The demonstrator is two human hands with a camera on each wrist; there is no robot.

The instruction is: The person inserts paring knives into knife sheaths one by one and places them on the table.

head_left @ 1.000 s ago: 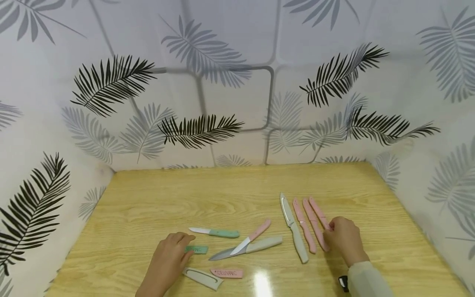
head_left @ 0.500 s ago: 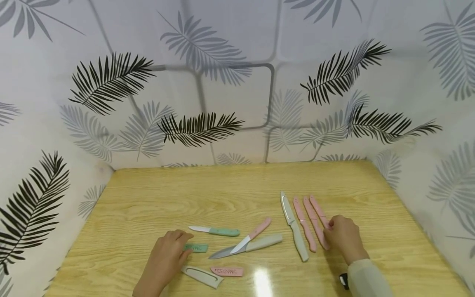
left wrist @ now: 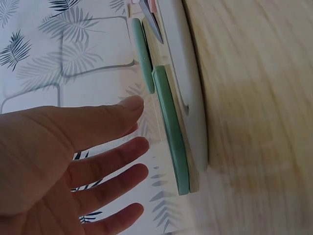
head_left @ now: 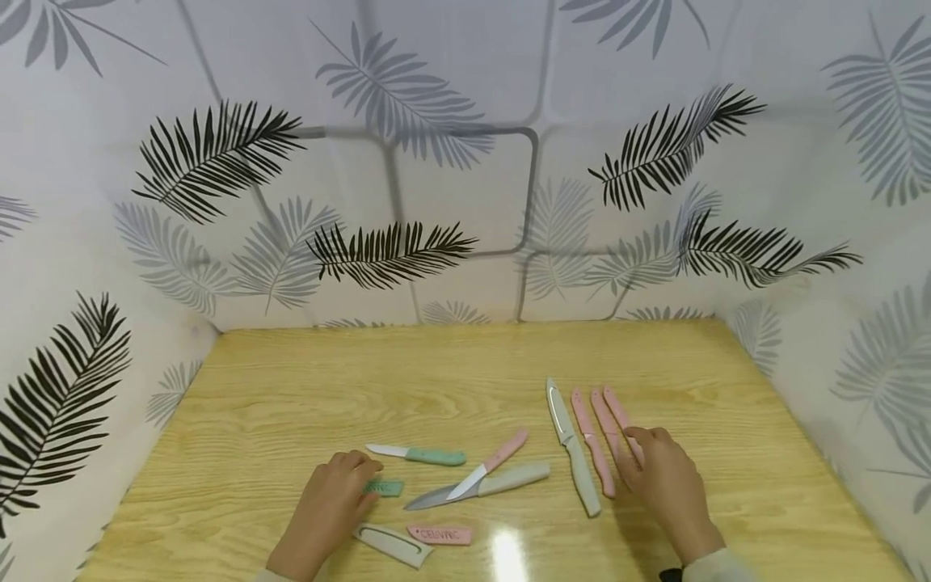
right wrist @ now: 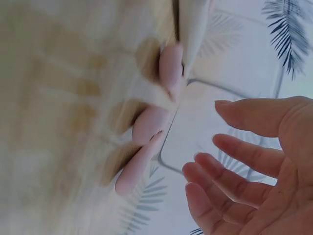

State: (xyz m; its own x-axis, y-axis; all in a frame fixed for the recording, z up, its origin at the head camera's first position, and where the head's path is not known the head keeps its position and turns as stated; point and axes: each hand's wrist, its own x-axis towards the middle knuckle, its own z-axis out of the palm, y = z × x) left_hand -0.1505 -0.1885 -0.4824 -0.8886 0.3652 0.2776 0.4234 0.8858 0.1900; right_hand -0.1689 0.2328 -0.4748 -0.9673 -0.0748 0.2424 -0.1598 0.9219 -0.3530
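Observation:
My left hand (head_left: 327,505) hovers with fingers spread beside a green knife sheath (head_left: 385,488); in the left wrist view a gap shows between thumb and sheath. Behind it lies a bare green-handled knife (head_left: 436,457). My right hand (head_left: 665,485) is over the lower ends of the pink sheathed knives (head_left: 605,412) and holds nothing. Its relaxed fingers are apart from the pink handles (right wrist: 149,125) in the right wrist view. Three pink knives lie side by side, their handles partly hidden by this hand in the head view. Left of them is a larger pale-green sheathed knife (head_left: 582,477).
Mid-table, a bare pink-handled knife (head_left: 505,453) lies across a larger bare knife with a pale handle (head_left: 516,478). A pale sheath (head_left: 393,544) and a pink sheath (head_left: 440,534) lie nearer the front. A leaf-patterned cloth (head_left: 465,186) rises behind the wooden table (head_left: 407,372).
My right hand has let go of the rightmost pink knife; its fingers have loosened and shifted slightly left. My left hand stays beside the green sheath, almost unmoved.

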